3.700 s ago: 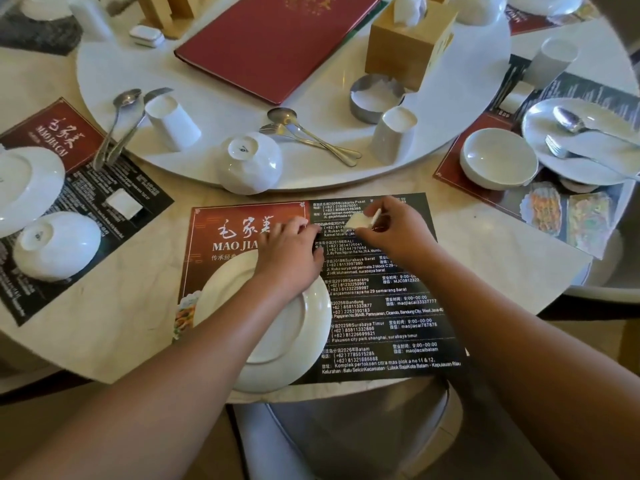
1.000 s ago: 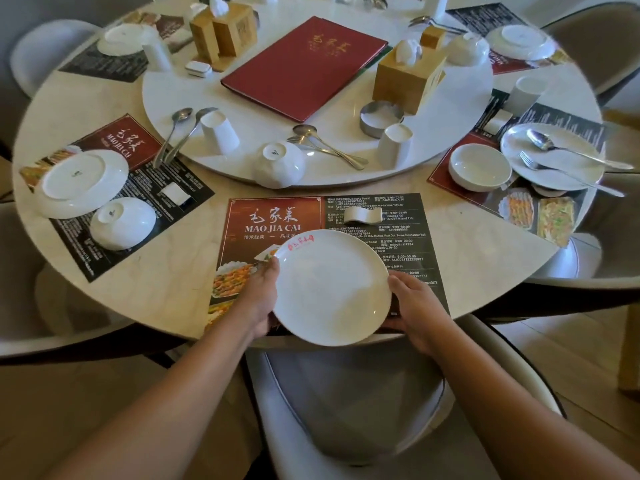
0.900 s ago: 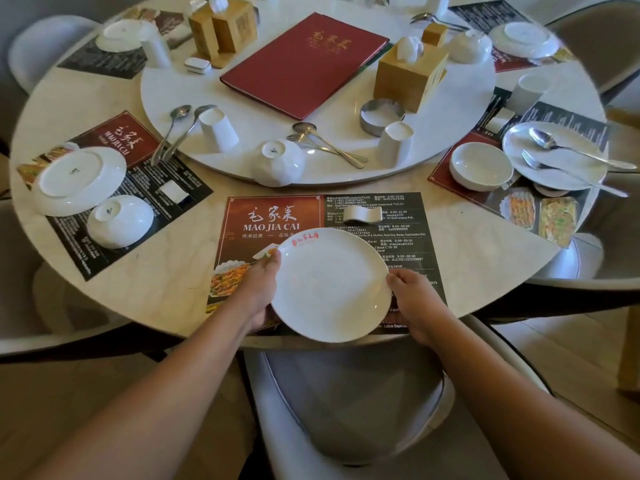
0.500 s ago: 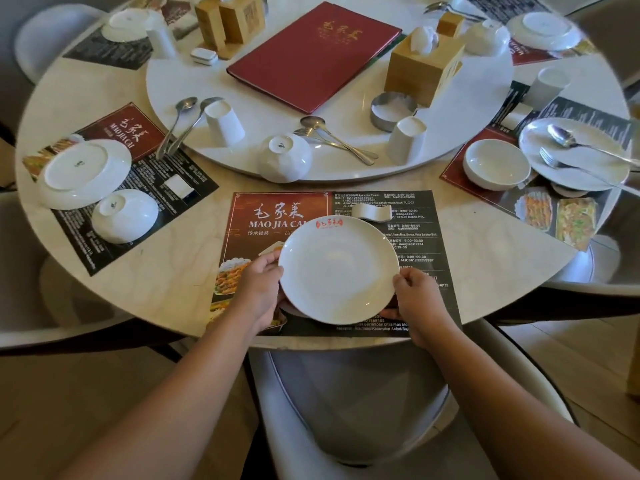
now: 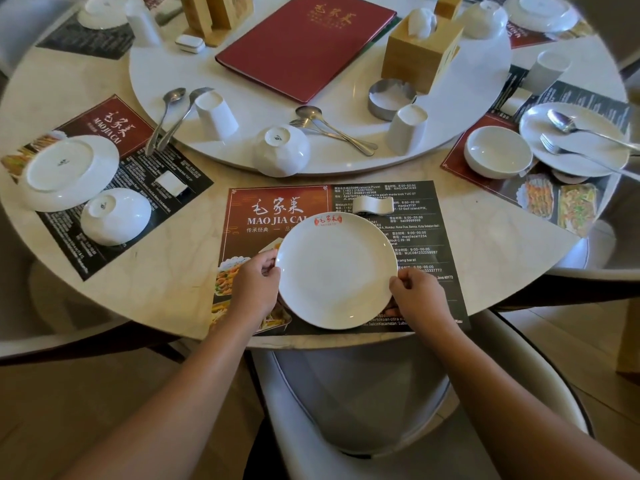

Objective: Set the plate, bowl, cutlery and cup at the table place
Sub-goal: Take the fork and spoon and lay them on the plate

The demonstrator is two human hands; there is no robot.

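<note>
The round white ceramic plate (image 5: 336, 270), right side up with a small red logo at its far rim, lies on the dark printed paper placemat (image 5: 408, 237) at the near edge of the round marble table (image 5: 156, 285). The left hand (image 5: 254, 289) holds the left rim of the plate, thumb on top and the other fingers curled below the edge. The right hand (image 5: 419, 296) pinches the right rim in the same way. Whether the plate rests fully on the placemat or is a little lifted cannot be told.

Just beyond the plate, on the same placemat, lies a small white ceramic cutlery rest (image 5: 374, 204), close to the plate but not touching it. Farther beyond the plate sits the big white turning tray (image 5: 242, 74). At its near edge stands a white ceramic bowl (image 5: 281, 150) turned upside down. To the right of this bowl lie a steel spoon and fork (image 5: 332, 131), crossing each other, and then a white handleless cup (image 5: 407, 129), also upside down. Nothing stands between the plate and these things except the cutlery rest.

Far left of the plate another placemat carries an upturned white plate (image 5: 67, 173) and an upturned bowl (image 5: 116, 216). Far right of the plate stands an upright white bowl (image 5: 497, 156) beside a plate with spoon and fork (image 5: 575, 140).
</note>
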